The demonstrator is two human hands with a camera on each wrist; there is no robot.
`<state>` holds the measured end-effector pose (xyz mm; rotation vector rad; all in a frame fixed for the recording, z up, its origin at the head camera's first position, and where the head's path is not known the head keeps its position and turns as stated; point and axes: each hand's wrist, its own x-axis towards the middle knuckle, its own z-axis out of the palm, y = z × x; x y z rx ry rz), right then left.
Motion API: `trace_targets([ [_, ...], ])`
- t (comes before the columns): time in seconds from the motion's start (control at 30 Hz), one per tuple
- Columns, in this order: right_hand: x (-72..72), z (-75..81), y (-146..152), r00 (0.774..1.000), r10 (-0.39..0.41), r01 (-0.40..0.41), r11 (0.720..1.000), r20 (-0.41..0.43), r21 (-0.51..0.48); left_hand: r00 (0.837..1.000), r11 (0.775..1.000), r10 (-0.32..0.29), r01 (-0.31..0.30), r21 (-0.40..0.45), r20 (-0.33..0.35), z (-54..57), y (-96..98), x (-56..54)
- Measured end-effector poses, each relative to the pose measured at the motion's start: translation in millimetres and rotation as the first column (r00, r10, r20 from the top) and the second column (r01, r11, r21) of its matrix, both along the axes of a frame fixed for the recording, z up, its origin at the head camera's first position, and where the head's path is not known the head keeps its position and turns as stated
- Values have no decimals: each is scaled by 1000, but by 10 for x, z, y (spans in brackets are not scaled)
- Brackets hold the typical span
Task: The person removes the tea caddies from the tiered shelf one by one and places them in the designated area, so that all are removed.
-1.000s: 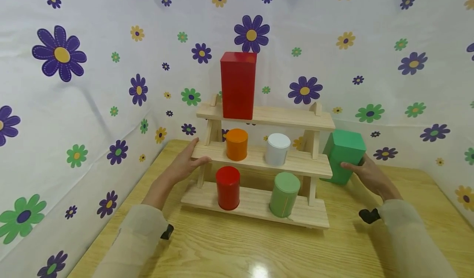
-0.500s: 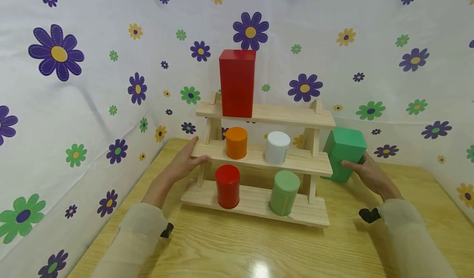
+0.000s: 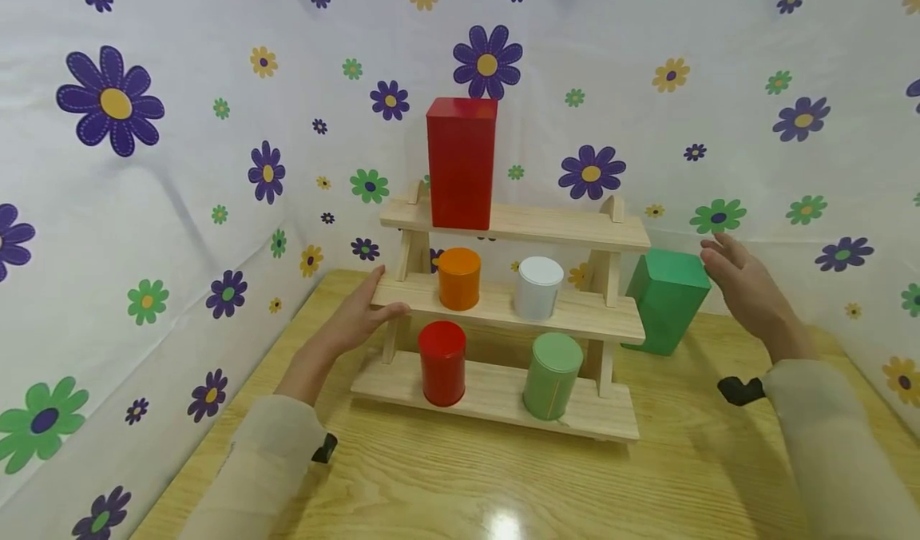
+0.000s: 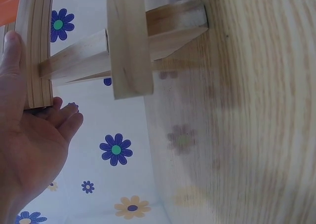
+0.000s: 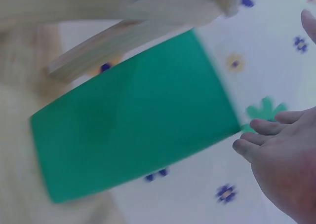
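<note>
My left hand (image 3: 350,320) grips the left end of the middle board of a three-tier wooden shelf (image 3: 589,316). In the left wrist view its thumb lies on one side of the board (image 4: 35,61) and its fingers curl on the other. A green box (image 3: 666,304) stands upright on the table, just right of the shelf. Right of that box, my right hand (image 3: 751,288) is raised with extended fingers and holds nothing. The right wrist view shows the fingertips near a corner of the green box (image 5: 133,115), apparently apart from it.
A tall red box (image 3: 462,168) stands on the top board. Orange (image 3: 459,280) and white (image 3: 537,291) canisters stand on the middle board. Red (image 3: 442,364) and light green (image 3: 552,379) canisters occupy the bottom one. A flower-patterned cloth (image 3: 302,93) hangs behind the wooden table (image 3: 446,484).
My right hand has let go of the green box and moved up and to the right. The box stays in place. My left hand keeps its grip on the shelf.
</note>
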<state>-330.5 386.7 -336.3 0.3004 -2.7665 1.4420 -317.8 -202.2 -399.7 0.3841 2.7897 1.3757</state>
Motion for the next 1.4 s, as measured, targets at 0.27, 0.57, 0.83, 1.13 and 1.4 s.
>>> trace_targets([
  [0.27, 2, 524, -117, 994, 72, -101, 908, -86, -407, 1000, 1000, -6, 6, 12, 2, -16, -10, -27],
  [0.57, 15, 817, -221, 985, 68, -150, 802, -160, -578, 1000, 1000, -6, 6, 8, -1, 7, -2, -11],
  [0.83, -14, 860, -388, 989, 3, -85, 828, -147, -554, 1000, 1000, -13, 13, 22, -3, 17, 2, 4],
  [1.13, -99, 981, -892, 985, -87, 38, 951, -149, -307, 1000, 999, -11, 11, 40, 4, 8, -22, 11],
  [1.4, -187, 1101, -1381, 986, -41, -19, 936, -162, -351, 1000, 1000, -3, 3, 28, 13, -6, -20, -6],
])
